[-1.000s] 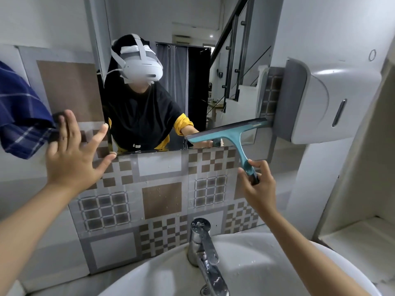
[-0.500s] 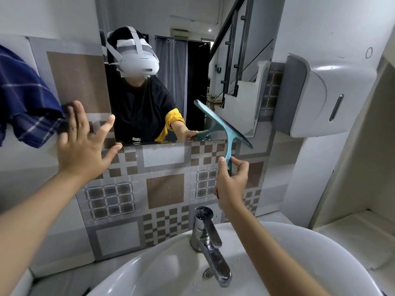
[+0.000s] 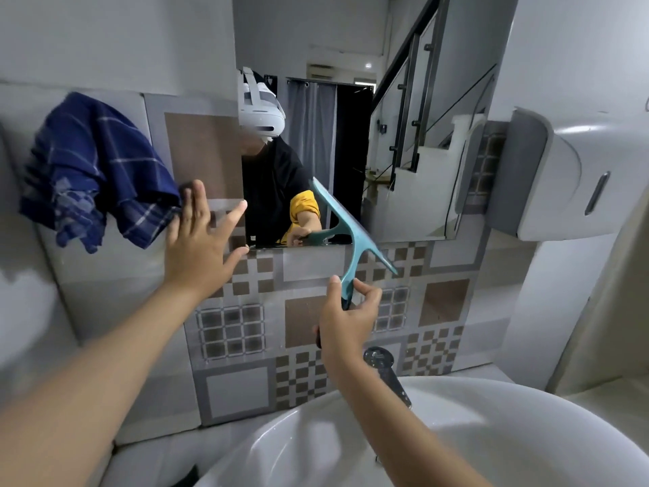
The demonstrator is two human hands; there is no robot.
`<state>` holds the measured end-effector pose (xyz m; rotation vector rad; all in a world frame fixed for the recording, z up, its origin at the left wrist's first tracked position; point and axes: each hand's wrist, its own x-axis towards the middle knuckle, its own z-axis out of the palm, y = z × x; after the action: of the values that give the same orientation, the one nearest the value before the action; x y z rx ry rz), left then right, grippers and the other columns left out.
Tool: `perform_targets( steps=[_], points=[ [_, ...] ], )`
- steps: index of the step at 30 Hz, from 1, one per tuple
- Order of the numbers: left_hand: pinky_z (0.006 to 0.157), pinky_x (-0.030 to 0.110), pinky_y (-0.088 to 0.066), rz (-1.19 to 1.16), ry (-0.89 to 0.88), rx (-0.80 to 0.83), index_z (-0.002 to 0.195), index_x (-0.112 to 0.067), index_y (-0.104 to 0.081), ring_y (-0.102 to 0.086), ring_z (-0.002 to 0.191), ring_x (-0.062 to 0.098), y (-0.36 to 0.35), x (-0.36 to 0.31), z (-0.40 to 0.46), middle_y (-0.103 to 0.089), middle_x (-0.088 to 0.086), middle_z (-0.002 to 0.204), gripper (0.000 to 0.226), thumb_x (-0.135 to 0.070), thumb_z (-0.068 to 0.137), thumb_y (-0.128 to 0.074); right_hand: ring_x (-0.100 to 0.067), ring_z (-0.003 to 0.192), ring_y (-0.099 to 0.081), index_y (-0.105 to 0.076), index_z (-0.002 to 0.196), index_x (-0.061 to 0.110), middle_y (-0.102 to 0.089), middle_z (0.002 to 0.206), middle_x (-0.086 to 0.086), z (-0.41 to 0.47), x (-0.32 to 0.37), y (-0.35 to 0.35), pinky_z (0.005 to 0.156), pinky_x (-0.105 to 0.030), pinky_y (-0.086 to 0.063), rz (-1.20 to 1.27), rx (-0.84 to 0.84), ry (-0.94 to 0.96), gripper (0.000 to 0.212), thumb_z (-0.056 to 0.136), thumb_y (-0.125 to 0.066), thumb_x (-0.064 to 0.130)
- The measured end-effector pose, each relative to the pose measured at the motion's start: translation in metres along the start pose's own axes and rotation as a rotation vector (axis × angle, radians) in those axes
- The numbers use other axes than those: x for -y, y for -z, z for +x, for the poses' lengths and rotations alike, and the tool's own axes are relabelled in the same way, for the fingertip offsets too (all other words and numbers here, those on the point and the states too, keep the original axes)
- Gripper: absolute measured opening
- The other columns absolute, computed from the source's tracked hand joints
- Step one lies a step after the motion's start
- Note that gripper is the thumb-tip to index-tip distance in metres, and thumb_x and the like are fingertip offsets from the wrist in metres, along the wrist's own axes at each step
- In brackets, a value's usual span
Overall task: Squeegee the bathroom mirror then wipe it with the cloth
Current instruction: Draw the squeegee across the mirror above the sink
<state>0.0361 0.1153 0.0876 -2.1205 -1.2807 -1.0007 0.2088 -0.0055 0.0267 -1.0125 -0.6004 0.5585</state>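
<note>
The mirror (image 3: 404,163) hangs on the tiled wall above the sink. My right hand (image 3: 347,318) grips the handle of a teal squeegee (image 3: 351,233), whose blade is tilted steeply and crosses the mirror's lower edge. A blue checked cloth (image 3: 94,170) hangs on the wall at the left. My left hand (image 3: 200,240) is spread flat with fingers apart, just right of the cloth and near the mirror's lower left corner; I cannot tell whether it touches the wall.
A white basin (image 3: 491,434) with a chrome tap (image 3: 382,367) lies below my right arm. A white and grey dispenser (image 3: 569,177) juts from the wall right of the mirror. A ledge runs along the right.
My right hand has swung the squeegee from level at the mirror's right side to a steep tilt further left. The view has shifted left, and my left hand stays spread by the cloth.
</note>
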Motion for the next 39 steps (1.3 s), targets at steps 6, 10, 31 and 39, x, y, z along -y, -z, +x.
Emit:
perform_targets(
  steps=[6,10,31,39],
  points=[
    [0.113,0.051,-0.021,-0.02,0.002,0.03,0.148,-0.027,-0.015,0.003,0.145,0.033,0.002,0.009,-0.001,0.006,0.021,0.157,0.092,-0.042,0.077,-0.071,-0.013,0.053,-0.049,-0.045,0.09,0.027,-0.054,0.069,-0.006,-0.02,-0.01,-0.017,0.049,-0.03,-0.047,-0.042,0.02,0.132,0.021,0.09,-0.065,0.018],
    [0.111,0.048,-0.022,-0.018,-0.015,0.012,0.147,-0.015,-0.022,-0.004,0.145,0.035,0.002,0.013,-0.001,-0.002,0.022,0.157,0.094,-0.032,0.073,-0.077,-0.008,0.048,-0.044,-0.046,0.092,0.015,-0.049,0.064,-0.002,-0.033,-0.022,-0.021,0.045,-0.022,-0.04,-0.092,0.094,0.202,0.02,0.089,-0.065,0.012],
    [0.115,0.045,-0.01,-0.014,-0.048,0.153,0.151,-0.017,-0.011,0.004,0.146,0.034,0.026,0.009,-0.007,0.008,0.019,0.158,0.095,-0.031,0.079,-0.071,-0.003,0.04,-0.043,-0.052,0.09,0.021,-0.053,0.054,0.003,-0.03,-0.037,0.026,0.04,-0.016,-0.035,-0.385,0.204,0.225,0.019,0.086,-0.071,0.019],
    [0.114,0.035,-0.031,-0.7,0.075,0.155,0.128,-0.022,-0.054,-0.039,0.135,0.012,0.062,-0.039,-0.03,-0.05,0.0,0.141,0.049,-0.022,0.082,-0.07,-0.002,0.045,-0.057,-0.058,0.1,0.021,-0.069,0.079,-0.009,-0.028,0.03,0.056,0.043,-0.015,-0.044,-0.569,0.479,0.038,0.03,0.078,-0.078,0.027]
  ],
)
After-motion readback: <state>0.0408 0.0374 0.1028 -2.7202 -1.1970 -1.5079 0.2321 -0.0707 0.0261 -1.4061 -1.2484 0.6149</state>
